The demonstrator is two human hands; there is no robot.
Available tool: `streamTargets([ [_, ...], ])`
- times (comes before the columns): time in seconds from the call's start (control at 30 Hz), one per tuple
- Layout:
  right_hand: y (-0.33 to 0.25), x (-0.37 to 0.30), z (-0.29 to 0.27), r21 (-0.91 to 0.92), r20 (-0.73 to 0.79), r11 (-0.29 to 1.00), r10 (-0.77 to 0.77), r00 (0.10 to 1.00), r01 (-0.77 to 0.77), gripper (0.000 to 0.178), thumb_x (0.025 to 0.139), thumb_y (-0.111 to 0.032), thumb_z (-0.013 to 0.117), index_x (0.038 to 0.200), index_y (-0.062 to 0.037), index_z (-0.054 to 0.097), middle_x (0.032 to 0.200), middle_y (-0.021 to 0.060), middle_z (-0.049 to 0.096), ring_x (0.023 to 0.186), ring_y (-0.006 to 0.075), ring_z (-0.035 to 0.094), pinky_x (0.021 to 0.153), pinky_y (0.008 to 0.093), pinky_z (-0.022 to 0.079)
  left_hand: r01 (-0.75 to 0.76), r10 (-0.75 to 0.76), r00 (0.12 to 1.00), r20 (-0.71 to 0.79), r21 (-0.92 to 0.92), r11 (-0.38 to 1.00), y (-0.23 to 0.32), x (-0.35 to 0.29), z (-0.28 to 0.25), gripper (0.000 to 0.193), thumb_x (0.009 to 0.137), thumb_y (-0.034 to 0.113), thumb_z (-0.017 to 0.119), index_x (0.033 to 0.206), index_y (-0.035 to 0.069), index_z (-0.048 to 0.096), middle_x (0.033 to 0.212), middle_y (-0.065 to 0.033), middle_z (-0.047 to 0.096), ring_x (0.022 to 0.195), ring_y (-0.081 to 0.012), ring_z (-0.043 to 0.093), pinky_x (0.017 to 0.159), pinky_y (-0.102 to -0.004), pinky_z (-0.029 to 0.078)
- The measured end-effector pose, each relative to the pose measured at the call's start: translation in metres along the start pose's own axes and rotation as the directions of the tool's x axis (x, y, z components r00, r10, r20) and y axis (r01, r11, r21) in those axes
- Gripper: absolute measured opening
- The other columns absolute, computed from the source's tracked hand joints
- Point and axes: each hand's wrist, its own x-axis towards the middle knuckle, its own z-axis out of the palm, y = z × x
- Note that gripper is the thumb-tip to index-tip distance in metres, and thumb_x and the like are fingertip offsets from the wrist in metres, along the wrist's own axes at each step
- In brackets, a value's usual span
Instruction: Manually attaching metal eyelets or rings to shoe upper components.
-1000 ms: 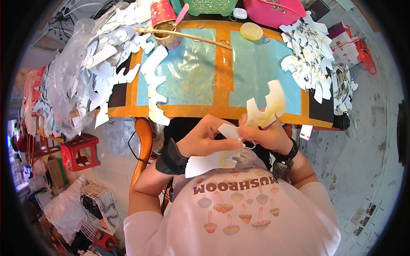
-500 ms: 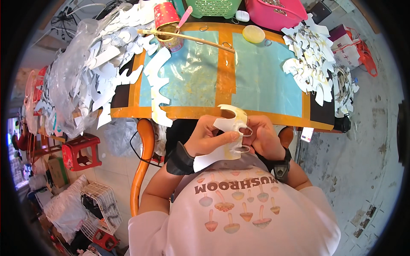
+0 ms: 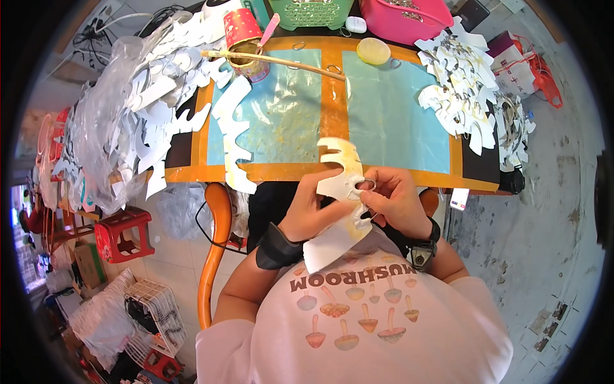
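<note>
My left hand [image 3: 306, 214] holds a white, flexible cut-out piece [image 3: 339, 185] with scalloped edges and yellowish smears. Its thumb lies over the front of the piece. At the right edge of the piece, my right hand [image 3: 403, 203] pinches a thin metal ring [image 3: 369, 184] between thumb and fingertips. Another ring sits lower on that same edge, partly hidden by the piece and fingers. Beyond my hands, a similar white strip [image 3: 231, 128] with notches lies on the table's left part, its near end hanging over the edge.
The table [image 3: 334, 118] has blue sheets framed by brown tape. A long brush [image 3: 288, 62] rests across an open can [image 3: 254, 69] beside a red cup [image 3: 241, 27]. White cut pieces pile up left [image 3: 150, 96] and right [image 3: 457, 80]. Green [image 3: 310, 14] and pink baskets [image 3: 406, 22] stand behind.
The white piece has turned and spread flatter, its top end moving farther out over the table edge. My left fingers have opened wider around it, while my right hand now pinches the upper ring.
</note>
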Motion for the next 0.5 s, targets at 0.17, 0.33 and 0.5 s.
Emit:
streamTargets([
  [0.17,-0.007,-0.002,0.002,-0.058,0.090,0.997,-0.034,0.995,0.040,0.007,0.092,-0.004,0.068,0.095,-0.0017,0.062,0.076,-0.0018,0.062,0.053,0.0010,0.051,0.044,0.0184,0.039,0.121,-0.121,0.992,0.021,-0.008,0.993,0.013,0.008,0.000,0.021,0.098,0.016,0.065,0.090,-0.004,0.069,0.082,-0.0010,0.065,0.072,-0.0058,0.055,0.064,-0.0237,0.043],
  [0.33,0.000,-0.001,-0.012,-0.033,0.149,0.998,0.059,0.987,-0.054,0.012,0.094,-0.006,0.068,0.103,-0.0001,0.063,0.084,0.0004,0.065,0.057,0.0028,0.055,0.048,0.0196,0.043,0.207,-0.221,0.975,0.029,-0.479,0.853,-0.005,0.002,0.011,0.021,0.099,0.015,0.062,0.103,-0.005,0.068,0.090,-0.0059,0.068,0.076,-0.0091,0.060,0.068,-0.0257,0.046],
  [0.5,-0.004,0.015,-0.045,-0.083,0.330,0.996,0.056,0.942,-0.030,0.027,0.098,-0.015,0.065,0.119,0.0008,0.062,0.095,0.0015,0.067,0.079,0.0065,0.062,0.065,0.0223,0.051,0.060,-0.120,0.981,-0.153,-0.346,0.936,-0.012,0.017,0.004,0.021,0.100,0.016,0.061,0.109,-0.003,0.067,0.096,-0.0063,0.069,0.084,-0.0090,0.061,0.074,-0.0245,0.047],
])
